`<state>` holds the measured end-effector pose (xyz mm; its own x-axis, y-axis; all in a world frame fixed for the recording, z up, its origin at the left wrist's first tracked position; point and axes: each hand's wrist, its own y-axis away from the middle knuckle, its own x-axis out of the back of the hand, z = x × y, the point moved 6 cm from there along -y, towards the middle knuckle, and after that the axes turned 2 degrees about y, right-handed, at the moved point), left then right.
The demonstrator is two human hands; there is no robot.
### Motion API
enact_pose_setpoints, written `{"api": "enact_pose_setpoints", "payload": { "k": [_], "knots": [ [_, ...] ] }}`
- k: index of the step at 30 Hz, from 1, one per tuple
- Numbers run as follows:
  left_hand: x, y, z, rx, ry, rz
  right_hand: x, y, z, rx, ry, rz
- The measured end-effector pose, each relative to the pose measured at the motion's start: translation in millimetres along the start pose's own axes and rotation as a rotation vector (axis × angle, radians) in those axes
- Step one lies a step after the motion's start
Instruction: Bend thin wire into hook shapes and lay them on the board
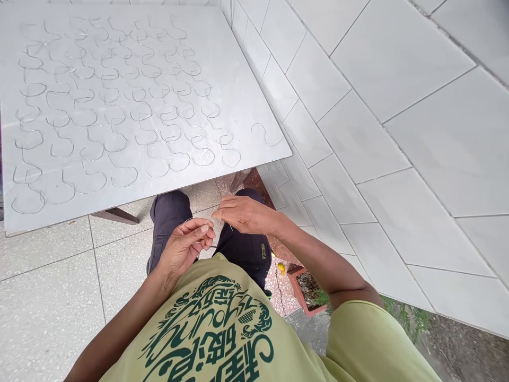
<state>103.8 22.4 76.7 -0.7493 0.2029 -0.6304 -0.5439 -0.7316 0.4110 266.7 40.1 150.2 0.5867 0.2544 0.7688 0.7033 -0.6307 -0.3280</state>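
Note:
My left hand [186, 243] is closed in a pinch on a thin curved wire [182, 227], whose loop shows at the fingers. Close beside it, my right hand [245, 214] has its fingertips pressed together on the wire, and a short end pokes out below that palm. The part between the two hands is too fine to follow. Both hands are above my lap, just off the table's front edge. Rows of S-shaped wires cover the grey-white table [242, 101], several overlapping. A single bent wire [265, 139] lies apart near the right corner.
A white tiled wall [350, 154] runs along the right side. Wooden table legs [119, 214] stand under the tabletop. On the floor to my right are a planter [304, 307] with soil and a small yellow object [281, 268].

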Motion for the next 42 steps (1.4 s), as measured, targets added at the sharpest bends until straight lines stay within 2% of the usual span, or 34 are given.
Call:
{"api": "enact_pose_setpoints", "payload": {
  "k": [2,6,8,10,14,17,21,25,33,37,42],
  "knots": [
    [-0.6,0.0,1.6,-0.028,-0.003,0.018,-0.2,1.0,7.5,-0.107,-0.096,-0.01],
    [1.5,-0.6,6.7,-0.114,-0.019,0.075,-13.6,13.6,24.4,-0.445,-0.409,0.098],
    [3.3,-0.6,7.3,-0.127,-0.03,0.079,-23.4,19.9,26.3,-0.533,-0.57,0.163],
    [5.9,-0.3,6.8,-0.109,-0.038,0.064,-28.8,23.5,25.3,-0.559,-0.625,0.22],
    [8.0,1.0,7.4,-0.028,-0.015,-0.045,-25.8,26.1,22.5,-0.522,-0.448,0.316],
    [6.9,1.8,9.4,0.019,-0.02,-0.088,-24.4,24.6,18.1,-0.437,-0.285,0.32],
    [5.9,0.9,10.9,0.018,-0.109,-0.01,-26.6,21.0,10.8,-0.355,-0.169,0.264],
    [5.8,-0.1,9.0,0.006,-0.151,0.033,-27.4,20.0,6.5,-0.361,-0.18,0.213],
    [10.2,-1.1,1.8,0.007,-0.206,0.043,-32.9,26.2,13.5,-0.406,-0.136,0.295],
    [6.6,0.4,-0.1,0.01,-0.2,0.047,-33.5,23.7,10.9,-0.341,-0.127,0.321],
    [3.3,2.9,0.1,0.01,-0.175,0.062,-29.4,20.6,5.9,-0.272,-0.044,0.266]
  ]
}}
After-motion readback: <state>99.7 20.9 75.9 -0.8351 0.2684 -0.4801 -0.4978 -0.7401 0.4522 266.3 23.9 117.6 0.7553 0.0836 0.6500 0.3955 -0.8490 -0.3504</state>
